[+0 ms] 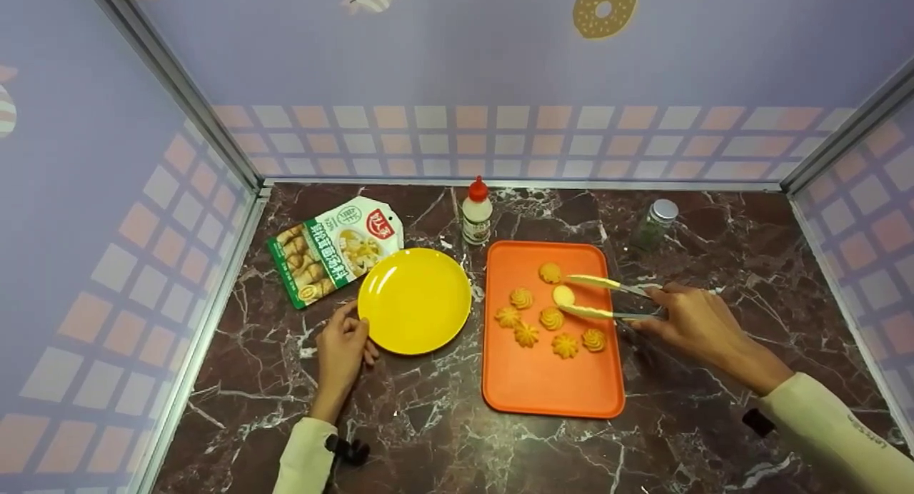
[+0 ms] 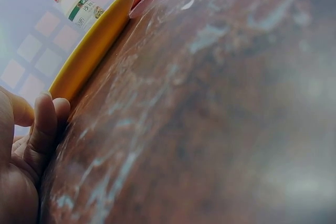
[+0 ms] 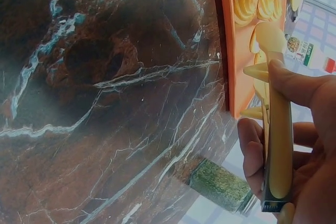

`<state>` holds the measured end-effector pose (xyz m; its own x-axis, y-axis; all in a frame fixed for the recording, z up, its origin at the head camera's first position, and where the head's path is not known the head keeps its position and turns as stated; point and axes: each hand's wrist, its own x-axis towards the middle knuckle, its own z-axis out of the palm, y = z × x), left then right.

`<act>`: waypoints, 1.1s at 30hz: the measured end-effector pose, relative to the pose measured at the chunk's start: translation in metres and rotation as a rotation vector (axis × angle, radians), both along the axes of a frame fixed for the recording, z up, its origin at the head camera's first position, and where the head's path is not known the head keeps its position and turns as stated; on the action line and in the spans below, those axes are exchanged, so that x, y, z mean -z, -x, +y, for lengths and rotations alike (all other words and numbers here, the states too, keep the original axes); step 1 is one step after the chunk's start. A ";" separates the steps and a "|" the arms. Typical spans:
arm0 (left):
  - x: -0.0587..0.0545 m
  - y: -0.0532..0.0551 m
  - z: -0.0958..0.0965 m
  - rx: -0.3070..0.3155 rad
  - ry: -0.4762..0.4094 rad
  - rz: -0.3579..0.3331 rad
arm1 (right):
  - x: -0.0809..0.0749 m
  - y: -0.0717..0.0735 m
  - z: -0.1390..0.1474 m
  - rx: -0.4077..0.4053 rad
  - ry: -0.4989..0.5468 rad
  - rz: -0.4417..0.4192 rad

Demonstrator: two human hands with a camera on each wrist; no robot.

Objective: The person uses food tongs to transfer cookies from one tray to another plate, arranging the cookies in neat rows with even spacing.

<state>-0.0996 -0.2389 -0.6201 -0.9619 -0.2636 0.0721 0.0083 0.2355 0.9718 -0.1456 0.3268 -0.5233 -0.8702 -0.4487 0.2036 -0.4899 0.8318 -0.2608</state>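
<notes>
An orange tray [image 1: 550,380] holds several swirled yellow cookies [image 1: 526,333]. My right hand [image 1: 689,323] grips yellow tongs [image 1: 607,298], whose tips straddle a pale round cookie [image 1: 563,295] on the tray. In the right wrist view the tongs [image 3: 278,145] run along my fingers toward the tray [image 3: 239,51]. My left hand [image 1: 343,348] rests on the marble counter with fingers loosely curled against the rim of an empty yellow plate [image 1: 415,300]. The plate's edge [image 2: 92,51] shows beside my fingers [image 2: 44,124] in the left wrist view.
A green-and-white food packet [image 1: 332,250] lies at the back left. A white squeeze bottle with a red cap [image 1: 476,212] stands behind the plate. A glass jar of green herbs [image 1: 655,223] stands back right. Walls enclose three sides of the dark marble counter [image 1: 443,422].
</notes>
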 end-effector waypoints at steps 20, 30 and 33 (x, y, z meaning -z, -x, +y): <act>0.000 0.000 0.001 -0.009 0.003 -0.004 | 0.011 0.004 -0.005 0.018 0.049 -0.110; -0.001 0.001 0.001 -0.017 -0.008 -0.006 | 0.020 0.004 -0.003 0.017 0.076 -0.120; -0.002 0.000 0.001 -0.010 -0.012 -0.001 | 0.022 0.003 -0.003 0.024 0.078 -0.121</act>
